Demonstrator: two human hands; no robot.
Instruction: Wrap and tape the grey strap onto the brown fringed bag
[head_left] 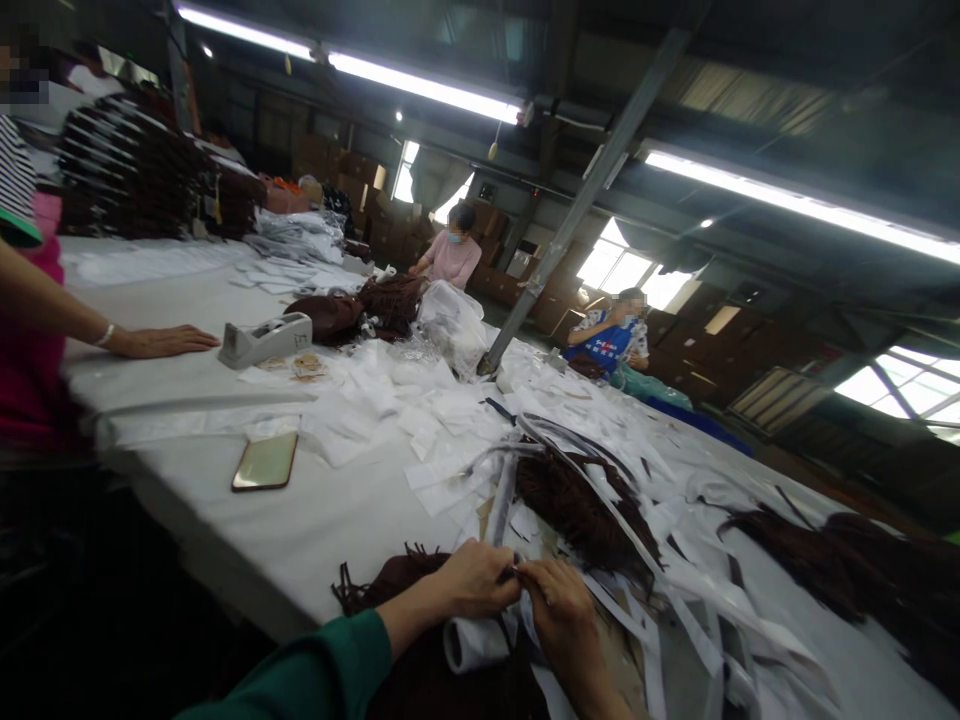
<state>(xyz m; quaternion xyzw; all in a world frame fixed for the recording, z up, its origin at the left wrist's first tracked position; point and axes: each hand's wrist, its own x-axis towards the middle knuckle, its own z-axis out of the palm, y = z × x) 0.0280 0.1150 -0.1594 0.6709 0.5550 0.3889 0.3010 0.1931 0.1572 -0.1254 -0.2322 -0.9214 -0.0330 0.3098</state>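
At the bottom centre, my left hand [480, 580], coming out of a green sleeve, is closed with its fingertips pinched. My right hand [562, 605] meets it, its fingers also pinched together. A small dark bit shows between the fingertips, too small to name. Just below the hands a white roll [478, 647] rests on a dark brown fringed piece [397, 578]. Beyond them lies another brown fringed bundle [585, 500], with long white strips [600, 495] across and beside it.
White paper pieces [390, 385] cover much of the white table [202, 505]. A phone [265, 462] and a grey tape dispenser [266, 340] lie left. A co-worker's hand [169, 341] rests flat nearby. A slanted metal post [577, 210] rises from the table. Two people work beyond.
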